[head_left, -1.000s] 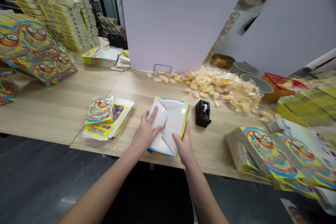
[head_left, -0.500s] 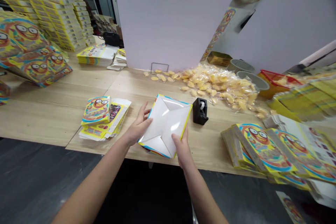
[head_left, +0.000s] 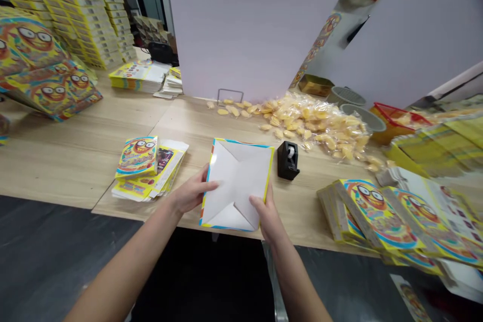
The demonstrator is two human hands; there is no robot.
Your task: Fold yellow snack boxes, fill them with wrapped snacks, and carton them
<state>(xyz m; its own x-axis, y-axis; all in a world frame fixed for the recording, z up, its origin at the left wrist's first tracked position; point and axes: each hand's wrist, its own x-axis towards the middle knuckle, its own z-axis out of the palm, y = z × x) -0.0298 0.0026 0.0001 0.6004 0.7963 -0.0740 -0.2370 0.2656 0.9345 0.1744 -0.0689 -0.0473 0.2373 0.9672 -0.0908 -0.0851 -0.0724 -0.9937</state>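
Between my two hands is a cardboard box [head_left: 241,176], its white side with folded triangular flaps facing up and its edges yellow, blue and red. My left hand [head_left: 194,190] grips the left edge, thumb on the white face and fingers out of sight underneath. On the opposite edge, my right hand [head_left: 267,214] holds the box the same way, its thumb pressing near the lower right. A black tape dispenser [head_left: 288,161] stands just right of the box. To the left, a printed cartoon box [head_left: 137,157] lies on several flat printed cartons [head_left: 169,166].
Small wrapped yellow pieces [head_left: 309,121] are heaped at the back. Printed boxes [head_left: 377,211] lie at the right table edge, near a red basket [head_left: 400,115]. Tall box stacks [head_left: 83,27] and a cartoon display box [head_left: 49,70] fill the left. A pale panel [head_left: 249,25] rises behind.
The box has turned slightly and lies squarer to me, its upper left corner shifted left. My left fingers, spread beside the edge before, now close around it.
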